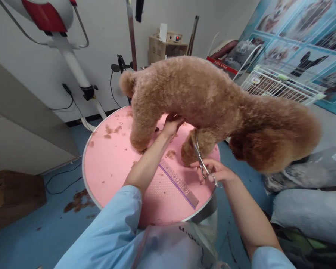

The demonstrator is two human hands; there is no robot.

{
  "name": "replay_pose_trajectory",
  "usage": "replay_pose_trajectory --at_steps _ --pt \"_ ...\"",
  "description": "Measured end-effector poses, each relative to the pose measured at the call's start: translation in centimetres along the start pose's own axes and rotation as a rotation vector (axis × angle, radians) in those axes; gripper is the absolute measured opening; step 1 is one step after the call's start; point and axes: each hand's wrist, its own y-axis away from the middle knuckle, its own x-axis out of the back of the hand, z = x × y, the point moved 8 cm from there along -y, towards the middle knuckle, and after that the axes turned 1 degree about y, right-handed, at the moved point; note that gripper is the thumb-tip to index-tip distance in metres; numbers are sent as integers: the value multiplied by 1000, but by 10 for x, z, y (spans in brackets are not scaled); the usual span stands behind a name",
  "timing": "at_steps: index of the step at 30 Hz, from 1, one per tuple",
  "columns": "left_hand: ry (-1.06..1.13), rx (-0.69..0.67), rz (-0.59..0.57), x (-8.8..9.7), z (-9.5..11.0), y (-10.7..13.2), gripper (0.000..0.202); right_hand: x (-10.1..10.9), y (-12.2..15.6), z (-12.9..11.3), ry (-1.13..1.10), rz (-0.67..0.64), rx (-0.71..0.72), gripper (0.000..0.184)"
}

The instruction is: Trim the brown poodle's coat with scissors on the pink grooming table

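Note:
A curly brown dog (201, 93) stands on a round pink table (109, 164), head to the right. My left hand (172, 125) reaches under its belly, fingers curled against the fur. My right hand (214, 171) grips metal scissors (199, 155), whose blades point up along a front leg. A purple-edged comb (178, 183) lies flat on the table between my forearms.
Fur clippings dot the pink table and the blue floor (75, 203). A white dryer stand (72, 63) rises at the back left. A white wire cage (280, 87) stands at the right, grey bags (305, 209) below it. A cardboard box (14, 194) sits at the left.

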Motion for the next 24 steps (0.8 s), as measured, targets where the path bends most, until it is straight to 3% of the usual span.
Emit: replay_pose_trajectory --at_steps 3,8,13,16,19,24 --pt "-25 11 -38 -4 -1 1 23 -3 5 13 75 -8 -120 68" --pt "-75 17 -91 -8 -2 0 27 -10 4 0 13 0 30 70" --pt "-127 9 -126 -9 -4 -2 34 -12 7 15 69 30 -123 64" --pt "-158 4 -141 -9 -5 -4 37 -16 8 10 30 -15 -54 68" --pt "-180 -2 -151 -9 -5 -5 39 -11 6 5 2 31 -6 65" --pt "-202 -5 -161 -8 -5 -5 45 -15 9 21 48 24 -155 63"
